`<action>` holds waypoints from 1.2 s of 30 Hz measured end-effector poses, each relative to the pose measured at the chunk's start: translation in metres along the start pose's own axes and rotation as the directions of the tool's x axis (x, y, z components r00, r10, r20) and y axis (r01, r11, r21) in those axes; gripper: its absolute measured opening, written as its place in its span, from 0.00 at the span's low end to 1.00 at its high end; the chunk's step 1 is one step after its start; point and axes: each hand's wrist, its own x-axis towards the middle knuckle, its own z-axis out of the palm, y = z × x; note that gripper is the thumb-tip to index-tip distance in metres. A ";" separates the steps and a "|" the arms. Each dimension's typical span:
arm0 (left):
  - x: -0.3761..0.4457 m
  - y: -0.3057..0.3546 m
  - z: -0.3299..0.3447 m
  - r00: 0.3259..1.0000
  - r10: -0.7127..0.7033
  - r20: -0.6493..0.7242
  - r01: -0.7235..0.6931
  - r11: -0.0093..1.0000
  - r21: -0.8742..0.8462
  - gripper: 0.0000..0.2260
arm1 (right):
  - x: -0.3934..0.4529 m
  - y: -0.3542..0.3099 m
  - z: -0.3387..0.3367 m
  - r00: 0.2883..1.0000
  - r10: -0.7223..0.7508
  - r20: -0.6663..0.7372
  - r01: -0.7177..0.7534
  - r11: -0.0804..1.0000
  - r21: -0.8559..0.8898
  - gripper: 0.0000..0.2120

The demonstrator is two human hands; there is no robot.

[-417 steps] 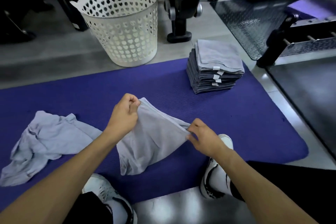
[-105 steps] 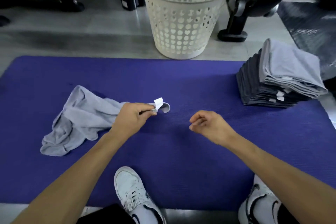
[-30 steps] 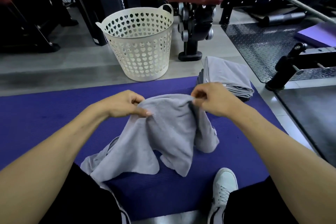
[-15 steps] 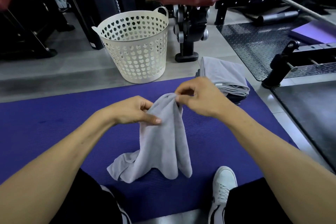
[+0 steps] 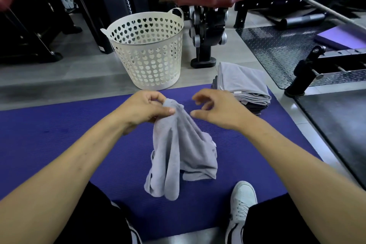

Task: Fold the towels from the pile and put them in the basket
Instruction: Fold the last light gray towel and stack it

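the right hand [image 5: 221, 109] has let go of the grey towel [image 5: 178, 150] since half a second ago and now hangs just beside it at 3 o'clock, fingers loosely bent and holding nothing. the left hand [image 5: 142, 109] pinches the top of the towel, which hangs down bunched onto the purple mat [image 5: 59, 134]. the white basket [image 5: 148, 51] stands at 12 o'clock, off the mat. a pile of folded towels [image 5: 243, 87] sits at 2 o'clock on the mat's corner
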 end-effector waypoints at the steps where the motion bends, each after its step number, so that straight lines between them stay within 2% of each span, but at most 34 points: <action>1: 0.000 0.002 0.003 1.000 -0.005 -0.031 0.003 0.999 -0.045 0.06 | -0.002 -0.008 0.006 1.000 -0.010 0.024 0.009 1.000 0.028 0.13; 3: -0.001 0.005 0.008 0.996 -0.025 -0.083 0.012 0.987 -0.160 0.04 | -0.004 -0.016 0.020 0.998 -0.013 0.059 0.009 0.997 0.070 0.12; 4: -0.002 0.006 0.009 0.994 -0.043 -0.102 0.020 0.977 -0.215 0.07 | -0.004 -0.018 0.026 0.998 -0.015 0.057 0.010 0.997 0.082 0.13; 6: -0.003 0.006 0.009 0.989 -0.060 -0.133 0.021 0.961 -0.277 0.13 | -0.001 -0.017 0.035 1.000 -0.025 0.016 0.024 0.994 0.104 0.14; 8: -0.006 0.005 0.009 0.985 -0.065 -0.159 0.016 0.956 -0.292 0.12 | 0.002 -0.015 0.037 0.999 -0.031 -0.022 0.033 0.993 0.112 0.11; 10: -0.006 0.002 0.006 0.974 -0.038 -0.225 0.001 0.987 -0.161 0.08 | 0.005 -0.013 0.032 0.998 -0.029 -0.061 0.036 0.993 0.114 0.06; 13: -0.006 -0.004 0.000 0.928 0.154 -0.338 -0.071 0.967 0.245 0.09 | 0.008 -0.014 0.020 0.995 -0.026 -0.100 0.040 0.989 0.142 0.04; 14: -0.009 -0.003 0.000 0.924 0.236 -0.301 -0.130 0.934 0.334 0.11 | 0.008 -0.015 0.016 0.996 -0.028 -0.089 0.043 0.985 0.166 0.04; 16: -0.015 0.000 0.004 0.933 0.340 -0.116 -0.263 0.867 0.423 0.20 | 0.009 -0.019 0.011 0.997 -0.051 -0.059 0.062 0.975 0.212 0.08; 17: -0.017 0.000 0.008 0.932 0.360 -0.042 -0.300 0.832 0.467 0.20 | 0.010 -0.020 0.010 0.997 -0.062 -0.052 0.072 0.970 0.231 0.09; 19: -0.016 -0.001 0.016 0.918 0.397 -0.020 -0.329 0.786 0.523 0.09 | 0.011 -0.023 0.010 0.995 -0.076 -0.058 0.088 0.961 0.262 0.09; 21: -0.012 0.000 0.015 0.916 0.377 -0.135 -0.284 0.849 0.446 0.01 | 0.012 -0.024 0.012 0.993 -0.071 -0.090 0.096 0.946 0.310 0.07; 23: -0.008 0.002 0.008 0.924 0.296 -0.243 -0.219 0.929 0.298 0.03 | 0.011 -0.020 0.012 0.985 -0.034 -0.168 0.090 0.938 0.334 0.04; 25: -0.007 0.005 -0.002 0.930 0.199 -0.310 -0.163 0.977 0.141 0.04 | 0.007 -0.012 0.014 0.978 0.004 -0.207 0.056 0.958 0.283 0.03; 27: -0.009 0.009 -0.008 0.934 0.096 -0.343 -0.115 0.993 -0.035 0.04 | 0.002 -0.004 0.022 0.986 0.036 -0.165 0.003 0.973 0.229 0.06; 29: -0.010 0.011 -0.010 0.938 0.003 -0.346 -0.065 0.984 -0.168 0.03 | -0.001 0.000 0.036 0.995 0.069 -0.076 -0.047 0.966 0.253 0.11; 31: -0.011 0.012 -0.011 0.942 -0.060 -0.330 -0.026 0.968 -0.251 0.08 | 0.000 0.000 0.051 0.997 0.072 -0.040 -0.056 0.949 0.310 0.13; 34: -0.014 0.012 -0.012 0.944 -0.091 -0.318 -0.016 0.948 -0.317 0.11 | 0.006 -0.003 0.061 0.998 0.035 -0.060 -0.015 0.954 0.299 0.03; 36: -0.015 0.008 -0.019 0.934 -0.095 -0.344 0.002 0.965 -0.261 0.11 | 0.009 -0.009 0.057 0.997 0.050 -0.064 -0.028 0.952 0.304 0.08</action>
